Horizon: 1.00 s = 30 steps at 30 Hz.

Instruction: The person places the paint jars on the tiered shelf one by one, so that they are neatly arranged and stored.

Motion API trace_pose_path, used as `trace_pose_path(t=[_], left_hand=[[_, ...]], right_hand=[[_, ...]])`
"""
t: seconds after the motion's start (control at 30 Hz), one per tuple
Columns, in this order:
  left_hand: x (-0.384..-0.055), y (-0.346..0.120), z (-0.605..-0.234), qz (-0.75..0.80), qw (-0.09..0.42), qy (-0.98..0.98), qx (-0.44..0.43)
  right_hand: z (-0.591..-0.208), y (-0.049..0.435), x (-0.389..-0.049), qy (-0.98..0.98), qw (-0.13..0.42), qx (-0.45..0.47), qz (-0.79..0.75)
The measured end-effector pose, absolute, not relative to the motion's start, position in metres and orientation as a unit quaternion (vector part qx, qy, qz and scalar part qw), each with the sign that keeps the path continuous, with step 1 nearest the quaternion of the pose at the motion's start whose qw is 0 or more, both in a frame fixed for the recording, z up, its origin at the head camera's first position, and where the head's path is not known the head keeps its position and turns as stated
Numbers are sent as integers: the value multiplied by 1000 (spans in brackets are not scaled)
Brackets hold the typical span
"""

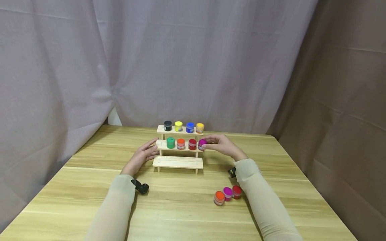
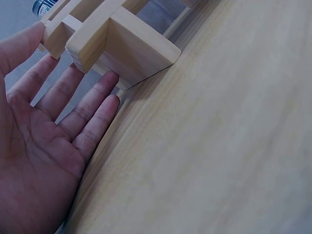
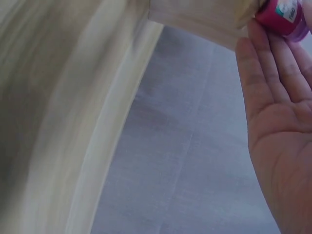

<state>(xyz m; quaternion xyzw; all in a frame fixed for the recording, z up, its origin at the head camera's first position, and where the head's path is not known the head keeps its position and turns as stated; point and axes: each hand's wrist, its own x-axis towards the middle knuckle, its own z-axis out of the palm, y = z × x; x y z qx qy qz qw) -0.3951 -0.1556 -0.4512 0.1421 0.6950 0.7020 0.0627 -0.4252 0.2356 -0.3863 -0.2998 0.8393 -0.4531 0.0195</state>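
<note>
A three-step wooden stand [image 1: 178, 162] holds small paint jars on its upper two steps. My right hand [image 1: 223, 146] pinches a purple-lidded jar [image 1: 202, 144] at the right end of the middle step. In the right wrist view the label of this magenta jar [image 3: 286, 13] shows beside the fingers. Left of it on that step are a dark red jar [image 1: 192, 144], an orange jar [image 1: 181, 144] and a green jar [image 1: 170, 143]. My left hand [image 1: 140, 158] has its fingers extended, fingertips at the stand's left end; the left wrist view shows them along the wooden edges.
Black [image 1: 167, 126], yellow [image 1: 178, 126], blue [image 1: 190, 127] and orange-yellow [image 1: 199, 128] jars line the top step. On the table [image 1: 169, 214], near the right forearm, stand an orange jar [image 1: 219, 198], a purple jar [image 1: 228, 193] and a red jar [image 1: 237, 192]. Grey curtains [image 1: 193, 67] hang behind.
</note>
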Motion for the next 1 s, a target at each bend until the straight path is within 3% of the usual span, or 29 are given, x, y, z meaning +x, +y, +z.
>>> trace_pose_path(t=[0.33,1.0], left_hand=[[-396,-156,-452,700,63,698,137],[-395,-159,-455,703,63,695,133]], right_hand=[[-393,226,-426,840,-17,-310,-445],[-391,220,-421,845,-3,-299,-443]])
